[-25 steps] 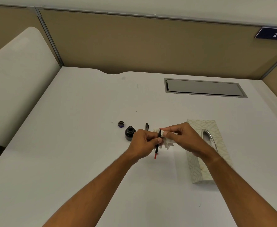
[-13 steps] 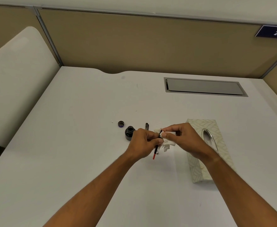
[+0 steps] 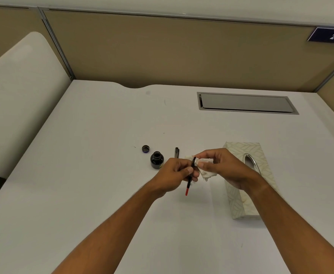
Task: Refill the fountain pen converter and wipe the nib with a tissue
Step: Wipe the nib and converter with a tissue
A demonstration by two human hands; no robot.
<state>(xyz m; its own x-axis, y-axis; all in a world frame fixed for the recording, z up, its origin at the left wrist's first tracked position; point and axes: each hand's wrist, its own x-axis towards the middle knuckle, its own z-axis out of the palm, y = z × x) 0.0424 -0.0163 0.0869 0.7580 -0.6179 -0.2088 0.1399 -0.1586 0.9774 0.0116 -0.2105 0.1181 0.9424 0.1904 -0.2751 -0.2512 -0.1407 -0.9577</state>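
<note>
My left hand grips the thin black pen section with its red-ended converter, nib end up and red end down toward me. My right hand pinches a crumpled white tissue against the upper end of the pen, so the nib is hidden. The open ink bottle stands on the white desk just left of my left hand, with its round cap lying beside it further back. A dark pen barrel lies behind my left hand.
A patterned tissue box lies lengthwise on the desk right under my right wrist. A grey cable hatch is set into the desk at the back right. Beige partition walls close the back, and a white side panel rises on the left.
Both hands stay together at the same spot. The tissue has shifted slightly around the pen's upper end, and the pen's red end has tilted a little.
</note>
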